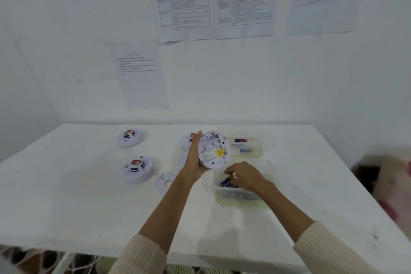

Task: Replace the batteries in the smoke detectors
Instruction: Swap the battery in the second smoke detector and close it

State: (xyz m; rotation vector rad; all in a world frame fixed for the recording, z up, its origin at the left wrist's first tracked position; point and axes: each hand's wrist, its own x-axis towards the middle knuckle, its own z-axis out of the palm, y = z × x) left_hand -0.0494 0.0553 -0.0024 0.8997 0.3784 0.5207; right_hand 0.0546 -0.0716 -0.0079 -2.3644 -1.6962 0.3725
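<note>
Head view, looking down over a white surface [89,207].

- Left hand [195,155] grasps a round white smoke detector [214,150] by its left rim, lifted off the surface, back side tilted toward the camera. Most of the fingers are hidden behind the disc.
- The detector's back carries a printed white label and a yellow sticker. The text is too small to read.
- Right hand [244,176], just below and right of the held detector, reaches into a clear tub [222,192]. Its fingertips are curled down and seem to pinch a dark battery [225,182]. The hand covers most of the tub's contents.
- Beyond the right hand is a second clear tub [265,140] holding a few loose batteries. Their brand is not legible.
- Well left of the left hand are two detectors, one far [130,138] and one near [138,169]. Each has a red-and-white label on top, wording unreadable.
- Another detector [186,141] is mostly hidden behind the left hand.
- Just left of the left forearm, a flat white cover plate [165,181] lies on the surface.
- Printed sheets [184,0] hang on the wall above the hands, with tables and lines of text all blurred. The topmost are cut off by the frame.
</note>
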